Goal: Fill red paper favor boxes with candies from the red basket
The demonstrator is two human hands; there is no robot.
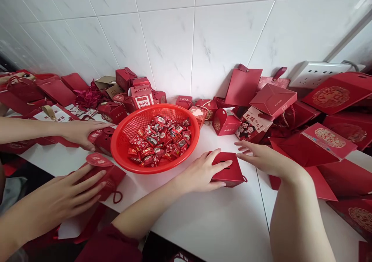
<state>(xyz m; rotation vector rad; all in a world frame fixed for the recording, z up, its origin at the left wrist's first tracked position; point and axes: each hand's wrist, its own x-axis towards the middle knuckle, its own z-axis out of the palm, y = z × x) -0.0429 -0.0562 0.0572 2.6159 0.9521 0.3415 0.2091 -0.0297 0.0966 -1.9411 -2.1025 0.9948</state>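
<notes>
A small red gift box [228, 168] with slots in its top and a cord loop at its right side sits on the white table in front of me. Reaching in from the left, my left hand [205, 173] grips it, fingers over the top and back edge, thumb along the front. My right hand [258, 157] is at the box's far right corner with fingers stretched apart; whether the fingertips touch it I cannot tell. Just beyond my left forearm stands a red plastic basket [122, 161] holding many wrapped candies [158, 142].
At the left, a co-worker's hand [77, 132] touches one red box [105, 140], and their nearer hand [69, 192] rests at another red box [112, 178]. Red boxes and bags [242, 86] line the tiled wall. More boxes [328, 142] pile up at right, below a socket strip [316, 74].
</notes>
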